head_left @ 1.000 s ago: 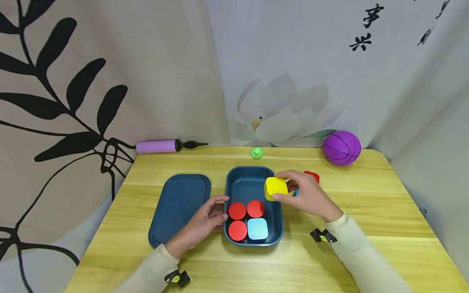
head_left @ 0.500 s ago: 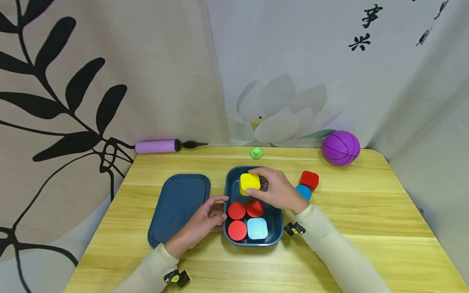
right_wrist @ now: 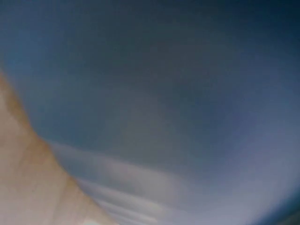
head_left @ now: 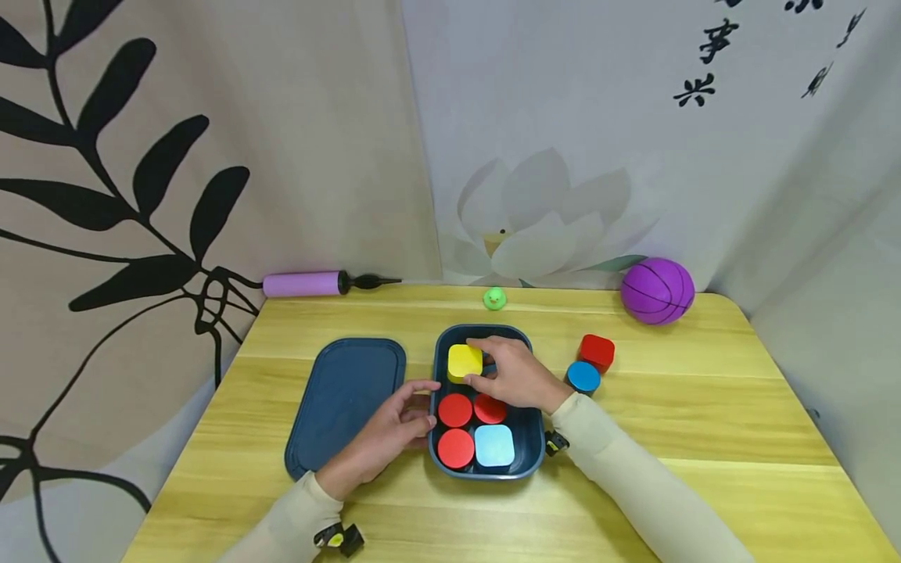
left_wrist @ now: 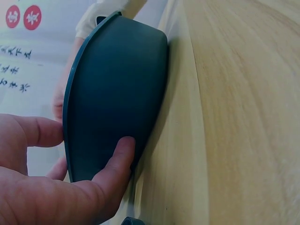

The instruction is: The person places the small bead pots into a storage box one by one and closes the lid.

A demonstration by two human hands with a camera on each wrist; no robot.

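Yellow block (head_left: 464,362) is showing inside the dark blue box (head_left: 529,434), near its eleven o'clock corner; whether it is touching the box floor I cannot tell. The person's right hand (head_left: 517,375) is reaching in from four o'clock of that block, its grip clamping thumb and finger on the block's sides. The left hand (head_left: 383,426) is waiting at the box's nine o'clock side, its grip standing apart, with a finger touching the rim and the thumb lying along the outer wall.

Three round red blocks (head_left: 456,448) are standing in the box, toward nine o'clock, seven o'clock and the middle, and a pale blue block (head_left: 494,446) is sitting at six. The dark blue lid (head_left: 345,403) is lying flat on the bench (head_left: 739,407) at nine o'clock from the box.

Toward two o'clock, a round blue block (head_left: 583,377) and a red block (head_left: 597,352) are sitting close together, with a purple ball (head_left: 658,291) resting farther out. A green duck (head_left: 494,299) is sitting at twelve, and a purple pump (head_left: 303,284) is lying at ten
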